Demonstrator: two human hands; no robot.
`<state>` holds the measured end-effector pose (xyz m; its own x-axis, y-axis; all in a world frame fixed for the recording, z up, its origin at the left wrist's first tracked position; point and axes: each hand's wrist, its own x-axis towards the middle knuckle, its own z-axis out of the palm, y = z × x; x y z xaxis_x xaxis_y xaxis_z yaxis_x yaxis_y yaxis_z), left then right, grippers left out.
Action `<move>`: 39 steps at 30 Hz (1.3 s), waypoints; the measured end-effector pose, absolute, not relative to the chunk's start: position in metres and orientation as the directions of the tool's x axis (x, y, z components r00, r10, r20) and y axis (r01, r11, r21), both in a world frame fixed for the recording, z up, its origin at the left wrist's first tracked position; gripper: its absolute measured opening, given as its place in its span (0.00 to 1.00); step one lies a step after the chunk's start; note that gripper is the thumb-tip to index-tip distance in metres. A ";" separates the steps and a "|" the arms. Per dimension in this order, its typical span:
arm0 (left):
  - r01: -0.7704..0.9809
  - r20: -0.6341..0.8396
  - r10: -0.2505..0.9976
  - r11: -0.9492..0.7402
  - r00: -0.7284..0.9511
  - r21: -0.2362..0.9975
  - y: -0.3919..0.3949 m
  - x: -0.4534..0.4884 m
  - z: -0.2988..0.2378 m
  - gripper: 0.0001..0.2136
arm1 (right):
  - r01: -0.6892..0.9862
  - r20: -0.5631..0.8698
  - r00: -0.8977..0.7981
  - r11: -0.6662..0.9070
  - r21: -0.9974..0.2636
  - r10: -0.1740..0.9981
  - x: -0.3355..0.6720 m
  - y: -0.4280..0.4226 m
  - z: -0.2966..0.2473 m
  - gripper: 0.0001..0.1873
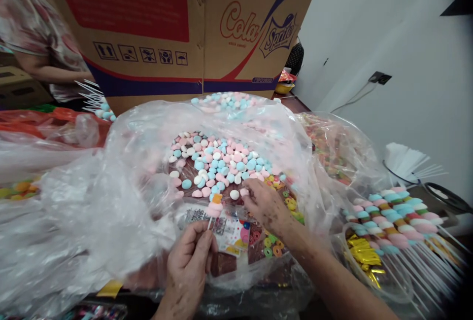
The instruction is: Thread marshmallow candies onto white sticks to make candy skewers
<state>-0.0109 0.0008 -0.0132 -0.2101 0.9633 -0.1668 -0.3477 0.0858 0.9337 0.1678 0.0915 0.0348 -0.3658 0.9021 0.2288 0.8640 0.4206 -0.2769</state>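
Observation:
My left hand [192,261] pinches a thin white stick [210,222] upright. On its top sit a pink marshmallow [215,208] and an orange gummy piece [217,197]. My right hand [268,206] is at the front edge of a pile of pink, blue and white marshmallows [225,160], its fingertips closed on a pink marshmallow [244,192]. A loose white marshmallow [234,195] lies just left of those fingers. Ring-shaped gummies [272,245] in red, green and orange lie below the right hand. A printed packet [232,233] lies flat behind the left hand.
Clear plastic bags [129,162] surround the pile. Behind stands a large cardboard box [148,68]. At right, finished marshmallow skewers [399,216] lie by gold twist ties [364,251] and a bundle of white sticks [406,162]. Another person [40,39] stands at far left.

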 end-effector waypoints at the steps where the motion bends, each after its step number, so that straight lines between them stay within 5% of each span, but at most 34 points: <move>1: -0.334 -0.166 0.966 0.091 -0.201 0.938 0.001 -0.011 -0.013 0.11 | 0.865 0.220 -0.357 0.410 -0.288 0.908 0.163 0.093 0.035 0.08; 7: -0.282 -0.149 0.974 0.097 -0.169 0.954 0.000 -0.012 -0.013 0.10 | 0.885 0.075 -0.433 0.440 -0.154 0.898 0.145 0.100 0.032 0.10; 16: -0.248 -0.141 0.971 0.091 -0.191 0.964 -0.001 -0.009 -0.009 0.10 | 0.852 0.079 -0.514 0.519 -0.074 0.854 0.136 0.093 0.023 0.11; 18: -0.216 -0.139 0.975 0.100 -0.173 0.971 -0.001 -0.009 -0.011 0.10 | 0.849 0.124 -0.481 0.496 -0.183 0.868 0.138 0.096 0.020 0.12; 21: -0.141 -0.132 0.980 0.111 -0.148 0.984 -0.001 -0.010 -0.012 0.11 | 0.737 0.183 -0.262 0.319 -0.596 0.948 0.148 0.103 0.018 0.11; 24: -0.044 -0.095 0.986 0.090 -0.135 0.995 -0.002 -0.009 -0.010 0.11 | 0.236 0.040 -0.055 0.052 -0.970 0.998 0.160 0.107 0.023 0.08; 26: -0.019 -0.097 0.988 0.095 -0.120 0.995 -0.002 -0.008 -0.006 0.11 | -0.098 -0.077 -0.063 -0.083 -0.992 0.995 0.167 0.106 0.030 0.11; 28: -0.002 -0.119 0.987 0.119 -0.107 0.993 -0.002 -0.007 -0.002 0.11 | -0.259 -0.133 -0.115 -0.159 -0.953 0.984 0.171 0.104 0.036 0.13; 39: 0.088 -0.109 0.988 0.119 -0.110 0.989 -0.001 -0.006 0.000 0.12 | -0.235 -0.139 -0.187 -0.181 -0.955 0.973 0.170 0.099 0.045 0.12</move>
<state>-0.0063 -0.0012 0.0000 -0.1099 0.9879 -0.1092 0.0878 0.1191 0.9890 0.1703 0.0987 0.0455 -0.1870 0.9725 -0.1387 -0.2347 -0.1814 -0.9550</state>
